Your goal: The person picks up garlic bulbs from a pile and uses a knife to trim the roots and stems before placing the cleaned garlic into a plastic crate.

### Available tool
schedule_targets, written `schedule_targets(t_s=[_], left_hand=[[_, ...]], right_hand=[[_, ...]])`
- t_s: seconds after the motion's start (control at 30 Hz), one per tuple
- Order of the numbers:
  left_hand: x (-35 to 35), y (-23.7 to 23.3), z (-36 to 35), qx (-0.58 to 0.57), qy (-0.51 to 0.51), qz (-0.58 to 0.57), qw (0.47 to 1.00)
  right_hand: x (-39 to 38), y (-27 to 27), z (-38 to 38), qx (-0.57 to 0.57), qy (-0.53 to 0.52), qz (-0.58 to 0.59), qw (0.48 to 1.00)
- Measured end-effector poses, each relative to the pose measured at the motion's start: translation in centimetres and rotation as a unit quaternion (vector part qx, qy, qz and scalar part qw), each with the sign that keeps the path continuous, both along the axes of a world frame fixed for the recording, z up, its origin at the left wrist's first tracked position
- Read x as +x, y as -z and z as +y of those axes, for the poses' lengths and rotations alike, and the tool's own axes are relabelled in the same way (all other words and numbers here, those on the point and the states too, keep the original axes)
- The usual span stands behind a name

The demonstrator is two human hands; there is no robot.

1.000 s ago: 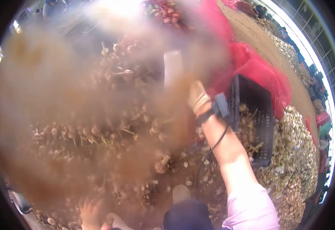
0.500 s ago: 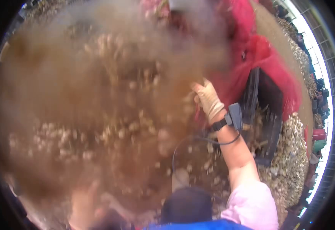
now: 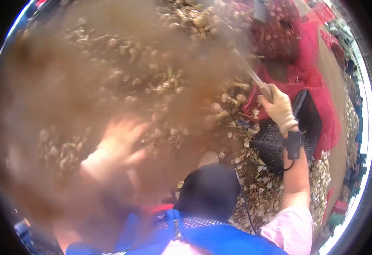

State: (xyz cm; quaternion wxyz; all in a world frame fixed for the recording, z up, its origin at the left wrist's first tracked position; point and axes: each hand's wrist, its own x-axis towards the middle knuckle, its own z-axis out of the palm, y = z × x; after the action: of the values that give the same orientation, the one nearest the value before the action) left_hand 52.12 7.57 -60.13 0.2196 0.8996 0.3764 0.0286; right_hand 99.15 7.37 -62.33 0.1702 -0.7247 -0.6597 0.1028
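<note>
My right hand (image 3: 278, 108), in a pale glove, is closed round the handle of a knife (image 3: 261, 86). Its thin blade points up and left, above the edge of a red mesh bag. My left hand (image 3: 120, 141) is blurred, with its fingers stretched out over a heap of garlic bulbs (image 3: 169, 83); no object shows in it. Brown smears across the view hide much of the heap and part of my left arm.
A black plastic crate (image 3: 271, 146) stands below my right wrist, with red mesh (image 3: 328, 110) draped beside it. Dry garlic scraps (image 3: 260, 191) cover the ground nearby. A dark knee (image 3: 209, 191) is in front of my blue vest. A cable runs from the wrist device.
My right hand has shifted right, and the knife now shows clearly. My left hand has risen from the lower edge to over the garlic. The whole view has shifted.
</note>
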Motion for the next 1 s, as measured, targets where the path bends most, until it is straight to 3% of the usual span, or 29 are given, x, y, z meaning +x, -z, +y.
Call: schedule_targets(t_s=[0.1, 0.27, 0.37, 0.5, 0.57, 0.63, 0.73, 0.77, 0.8, 0.83, 1.0], left_hand=[[-0.3, -0.8, -1.7, 0.096, 0.005, 0.058, 0.994], [2.6, -1.5, -3.3, 0.176, -0.038, 0.159, 0.971], [3.6, -1.0, -4.5, 0.195, -0.005, 0.176, 0.965], [4.7, 0.9, -5.4, 0.218, 0.059, 0.191, 0.955], [5.2, 1.6, -5.6, 0.219, 0.051, 0.185, 0.957], [5.4, 0.5, -5.6, 0.169, 0.059, 0.209, 0.961], [5.3, 0.7, -4.6, 0.172, 0.044, 0.219, 0.96], [5.3, -0.2, -4.6, 0.16, 0.034, 0.219, 0.962], [5.2, -1.1, -4.9, 0.154, 0.031, 0.219, 0.963], [5.1, -1.0, -4.7, 0.16, 0.034, 0.201, 0.966], [6.4, 1.3, -3.7, 0.11, 0.05, 0.182, 0.976]], right_hand=[[-3.2, -6.8, -3.2, 0.021, 0.0, -0.126, 0.992], [-9.9, -14.0, -7.7, 0.12, -0.017, -0.136, 0.983], [-14.9, -15.7, -9.9, 0.195, -0.052, -0.129, 0.971], [-21.6, -14.5, -13.3, 0.148, -0.052, -0.141, 0.978], [-23.1, -11.6, -14.7, 0.188, -0.067, -0.053, 0.978], [-23.9, -8.5, -16.3, 0.198, -0.027, 0.186, 0.962], [-24.1, -8.1, -20.3, 0.152, 0.052, 0.339, 0.927], [-24.5, -8.5, -21.1, 0.194, 0.046, 0.315, 0.928], [-24.7, -10.1, -23.1, 0.109, 0.125, 0.391, 0.906], [-24.4, -9.9, -23.2, 0.162, 0.09, 0.394, 0.9], [-23.6, -11.8, -25.7, 0.152, 0.143, 0.425, 0.881]])
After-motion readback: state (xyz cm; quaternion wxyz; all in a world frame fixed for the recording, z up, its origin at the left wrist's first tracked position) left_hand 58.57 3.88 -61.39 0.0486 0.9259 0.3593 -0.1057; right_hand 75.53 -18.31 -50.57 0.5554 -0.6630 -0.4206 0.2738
